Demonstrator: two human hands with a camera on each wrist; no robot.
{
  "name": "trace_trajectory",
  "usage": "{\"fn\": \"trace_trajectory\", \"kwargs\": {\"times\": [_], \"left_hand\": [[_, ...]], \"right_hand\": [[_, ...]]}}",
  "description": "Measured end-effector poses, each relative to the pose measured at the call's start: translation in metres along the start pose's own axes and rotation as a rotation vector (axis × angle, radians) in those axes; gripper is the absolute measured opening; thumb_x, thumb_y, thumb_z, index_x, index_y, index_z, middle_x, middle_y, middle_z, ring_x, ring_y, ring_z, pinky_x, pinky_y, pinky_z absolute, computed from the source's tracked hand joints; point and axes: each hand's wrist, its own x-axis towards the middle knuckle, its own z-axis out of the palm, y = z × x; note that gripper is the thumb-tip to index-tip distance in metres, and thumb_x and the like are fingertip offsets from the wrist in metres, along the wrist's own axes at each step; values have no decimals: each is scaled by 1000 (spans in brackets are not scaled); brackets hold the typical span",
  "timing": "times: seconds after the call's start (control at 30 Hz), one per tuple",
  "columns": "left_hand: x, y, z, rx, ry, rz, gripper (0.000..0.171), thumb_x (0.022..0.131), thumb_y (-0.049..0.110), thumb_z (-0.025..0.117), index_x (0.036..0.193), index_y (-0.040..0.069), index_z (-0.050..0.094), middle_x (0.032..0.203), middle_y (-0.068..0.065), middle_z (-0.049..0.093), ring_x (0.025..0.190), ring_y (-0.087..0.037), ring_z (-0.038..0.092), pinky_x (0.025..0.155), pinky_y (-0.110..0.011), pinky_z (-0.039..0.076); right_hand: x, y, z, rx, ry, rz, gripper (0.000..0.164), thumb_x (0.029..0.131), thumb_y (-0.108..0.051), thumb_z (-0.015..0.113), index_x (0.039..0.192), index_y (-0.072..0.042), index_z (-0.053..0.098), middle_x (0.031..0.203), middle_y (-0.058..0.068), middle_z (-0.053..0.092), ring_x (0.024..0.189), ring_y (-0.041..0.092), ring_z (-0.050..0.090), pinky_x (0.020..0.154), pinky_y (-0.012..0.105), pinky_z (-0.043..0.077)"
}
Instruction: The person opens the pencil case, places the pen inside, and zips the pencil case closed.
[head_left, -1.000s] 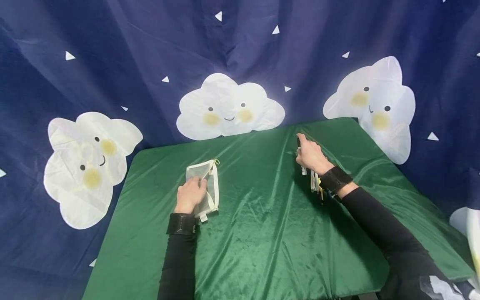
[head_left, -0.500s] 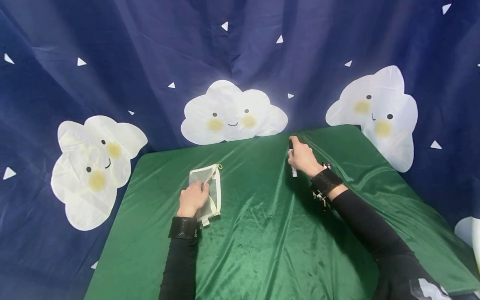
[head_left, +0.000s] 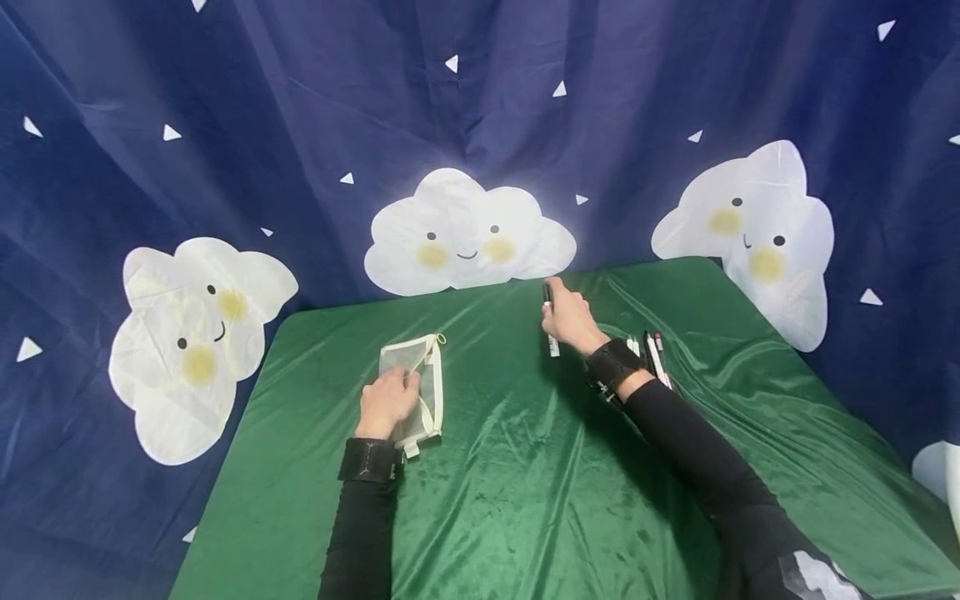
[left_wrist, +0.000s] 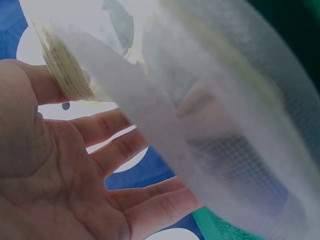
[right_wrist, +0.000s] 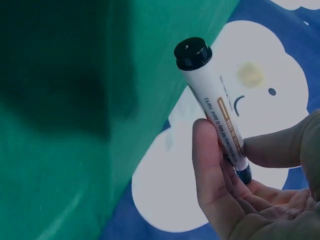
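A see-through mesh zip pouch [head_left: 432, 387] with cream edging is at the left of the green-covered table. My left hand [head_left: 386, 404] grips it; in the left wrist view the thumb goes behind the cream zip edge [left_wrist: 62, 62] and the fingers pass partly behind the mesh. Farther right, my right hand [head_left: 573, 321] holds a white marker [right_wrist: 220, 115] with black ends. The right wrist view shows thumb and fingers pinching it near one end, its other end sticking out free. Whether anything lies inside the pouch is unclear.
Several pens and pencils [head_left: 655, 358] lie beyond the right wrist, partly hidden by the forearm. The green cloth [head_left: 487, 467] has folds across it. A dark blue curtain [head_left: 315, 83] with white clouds hangs behind the table.
My right hand has moved left with the marker, away from the pens, which now show beside the wrist. The left hand stays on the pouch. The head view has shifted slightly.
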Motion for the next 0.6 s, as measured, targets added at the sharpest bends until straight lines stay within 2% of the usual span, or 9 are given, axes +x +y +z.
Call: {"fn": "trace_trajectory", "kwargs": {"times": [0.17, 0.33, 0.43, 0.6], "left_hand": [[-1, 0, 0, -6, 5, -4, 51, 107, 37, 37, 140, 1, 53, 141, -25, 58, 130, -46, 55, 108, -63, 39], [-1, 1, 1, -19, 7, -9, 51, 107, 37, 37, 139, 2, 54, 141, -24, 58, 131, -45, 55, 109, -62, 39], [-1, 1, 1, -23, 11, -9, 50, 106, 37, 37, 138, 2, 55, 140, -24, 59, 130, -45, 55, 108, -62, 39], [-1, 1, 0, -23, 4, -11, 51, 106, 36, 37, 139, 2, 54, 141, -25, 58, 131, -45, 54, 108, -62, 39]], "right_hand": [[5, -10, 12, 32, -43, 43, 54, 101, -14, 49, 153, -7, 35, 125, 25, 66, 109, 44, 66, 94, 56, 53], [8, -19, 24, 79, -61, 69, 56, 101, -13, 49, 155, -7, 33, 125, 25, 66, 105, 42, 67, 92, 53, 54], [9, -22, 32, 111, -62, 80, 56, 101, -13, 49, 154, -7, 34, 126, 25, 65, 101, 40, 66, 88, 50, 54], [7, -25, 46, 223, -76, 124, 56, 100, -12, 50, 153, -7, 35, 114, 22, 70, 84, 33, 71, 73, 39, 58]]}}
